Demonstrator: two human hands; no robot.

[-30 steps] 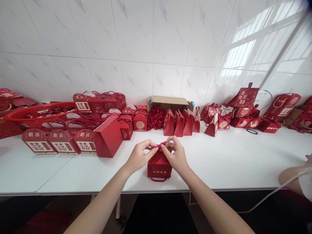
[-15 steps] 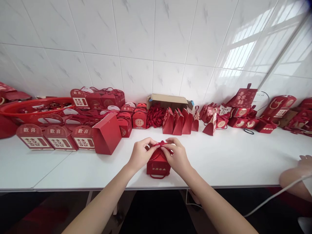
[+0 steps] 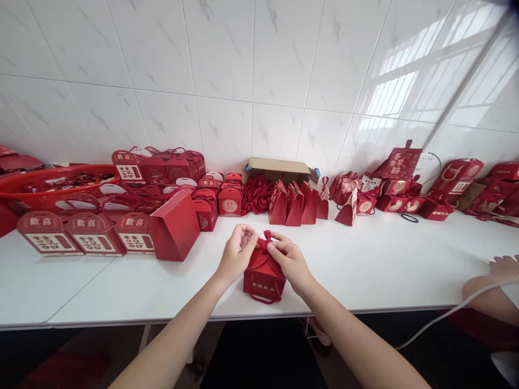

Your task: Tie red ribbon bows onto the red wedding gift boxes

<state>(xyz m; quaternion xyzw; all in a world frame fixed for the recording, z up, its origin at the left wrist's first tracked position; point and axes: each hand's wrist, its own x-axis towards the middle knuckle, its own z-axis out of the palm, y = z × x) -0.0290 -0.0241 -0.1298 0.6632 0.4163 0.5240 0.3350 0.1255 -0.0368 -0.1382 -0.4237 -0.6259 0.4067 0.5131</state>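
A small red gift box with gold lettering and a rope handle stands on the white table close to its front edge. On top of it sits a red ribbon bow. My left hand pinches the ribbon at the bow's left side, thumb against fingers. From the right, my right hand grips the bow near its knot, between thumb and fingertips. The ribbon parts inside both pinches are mostly hidden.
Red boxes with white labels stand in rows on the left, before a red basket. Behind lie a cardboard box, a ribbon heap and tent-shaped boxes. Another person's arm rests at right, near a white cable.
The gift box has turned and tilted slightly, showing more of its handle. A bow loop now stands up between my hands, and my left hand has drawn a little leftward.
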